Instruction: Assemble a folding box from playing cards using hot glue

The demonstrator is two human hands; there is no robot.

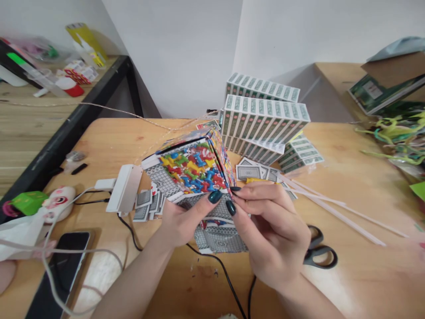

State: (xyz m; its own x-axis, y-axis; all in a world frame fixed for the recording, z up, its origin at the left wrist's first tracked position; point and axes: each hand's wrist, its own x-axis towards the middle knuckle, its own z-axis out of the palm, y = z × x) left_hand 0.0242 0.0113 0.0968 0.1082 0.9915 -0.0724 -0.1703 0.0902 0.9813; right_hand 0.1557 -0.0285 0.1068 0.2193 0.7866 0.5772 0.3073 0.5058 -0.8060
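A cardboard box [192, 165] with a bright push-pin print is held tilted above the table. Grey-patterned playing cards [164, 181] cover parts of it, and more of them [221, 237] hang on its underside. My left hand [184, 221] grips the near side of the box, thumb pressed along the lower edge and the other fingers hidden behind. At the box's lower right corner, my right hand [277, 230] pinches the edge between thumb and fingertips. Whether something small is also in that pinch is hidden.
Stacked card packs [264, 117] stand behind the box. Loose cards [249, 173] and white strips [338, 212] lie to the right, near black scissors [320, 252]. On the left are a white power adapter [125, 188], cables and a phone [63, 270]. A black cable [229, 279] crosses the front.
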